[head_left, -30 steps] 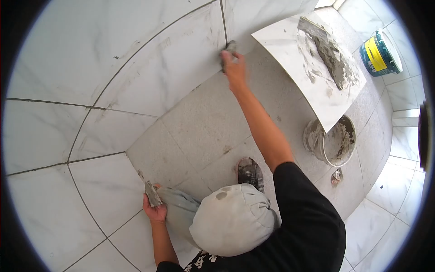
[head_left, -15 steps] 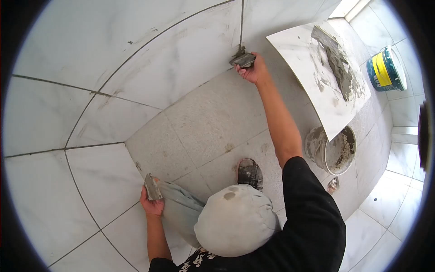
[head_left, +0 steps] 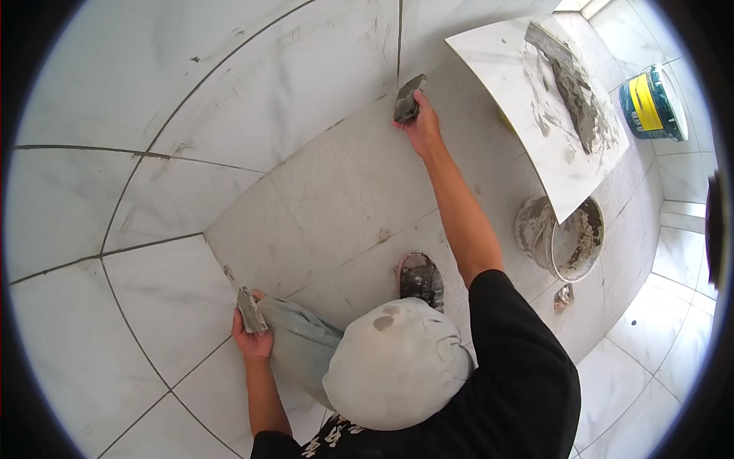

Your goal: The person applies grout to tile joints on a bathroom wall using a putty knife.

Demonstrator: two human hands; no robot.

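Note:
In my right hand [head_left: 422, 130], stretched out low by the tiled wall [head_left: 336, 92], is a flat scraper [head_left: 410, 99] smeared with grey grout. Its blade stands tilted up, just below the lower end of a vertical tile joint [head_left: 399, 38]. My left hand [head_left: 253, 343] grips a second flat, grout-coated scraper [head_left: 251, 309] beside my bent knee, near the wall's lower corner. The fingers of both hands are closed around their tools.
A bent white board [head_left: 527, 107] carries a ridge of grey grout [head_left: 572, 99]. Under its near corner stands a dirty bucket [head_left: 539, 237]. Farther right is a green tub [head_left: 656, 107] with a yellow label. My shoe [head_left: 420, 279] rests on the grey floor [head_left: 329, 206].
My right hand has drawn back from the wall joint and turned its scraper upward. The dark grout lump at the joint's foot no longer shows. My left hand keeps its hold.

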